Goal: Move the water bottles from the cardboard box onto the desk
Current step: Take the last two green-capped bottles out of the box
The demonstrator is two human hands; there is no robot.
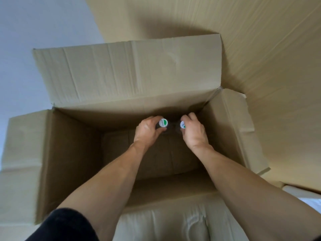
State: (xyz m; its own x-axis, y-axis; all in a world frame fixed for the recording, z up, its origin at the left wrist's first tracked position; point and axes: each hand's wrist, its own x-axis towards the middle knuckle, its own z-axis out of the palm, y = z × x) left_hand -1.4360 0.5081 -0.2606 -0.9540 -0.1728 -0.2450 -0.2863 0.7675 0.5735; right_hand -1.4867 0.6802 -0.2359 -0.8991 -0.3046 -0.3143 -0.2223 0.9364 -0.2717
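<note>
A large open cardboard box (73, 153) fills the view, its flaps folded outward. Deep inside, against the far wall, stand two water bottles with white and green caps. My left hand (147, 132) grips the left bottle (163, 122) just below its cap. Around the neck of the right bottle (182, 124) my right hand (195, 131) curls its fingers. The clear bottle bodies are dark and mostly hidden by my hands and the box's shadow. The desk is not in view.
The far flap (128, 72) stands up behind the bottles, and side flaps (22, 141) spread left and right. A tan wooden surface (260, 49) lies beyond the box at the right. A pale wall or floor (34, 23) shows at the left.
</note>
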